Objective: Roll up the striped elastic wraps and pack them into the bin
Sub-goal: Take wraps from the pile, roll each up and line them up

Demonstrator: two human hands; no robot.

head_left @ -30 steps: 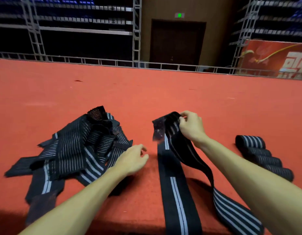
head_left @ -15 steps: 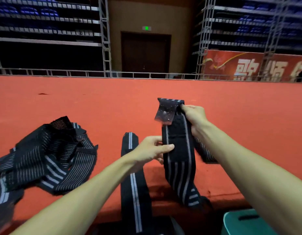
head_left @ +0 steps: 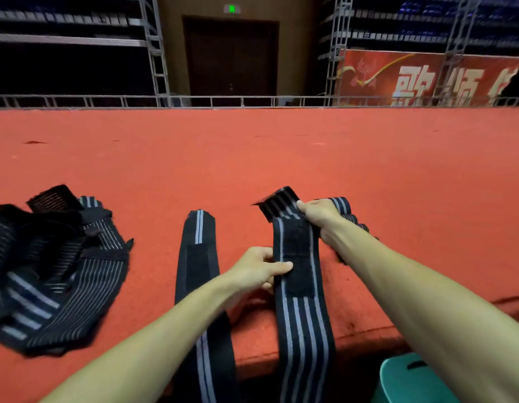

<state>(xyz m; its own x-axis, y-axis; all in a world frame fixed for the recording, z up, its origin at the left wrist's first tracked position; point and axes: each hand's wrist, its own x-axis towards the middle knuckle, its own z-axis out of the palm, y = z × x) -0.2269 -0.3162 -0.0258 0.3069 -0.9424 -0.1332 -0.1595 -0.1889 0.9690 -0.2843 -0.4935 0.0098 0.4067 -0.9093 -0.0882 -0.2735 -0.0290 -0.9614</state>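
Here, my right hand grips the top end of a striped wrap while my left hand pinches it lower down, at the dark fastening patch. Its tail hangs over the worktop edge, left of the bin under my right forearm. The risk I see is slack: if the pinch slips, the roll starts crooked and springs open.

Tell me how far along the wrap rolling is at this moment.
Early to midway. Done: what look like a few rolled wraps lie behind the right hand. In hand: both hands hold one wrap stretched out, the left hand pinching its edge; not yet rolled. Left: a second flat wrap, the tangled pile, and packing; the bin interior is out of view.
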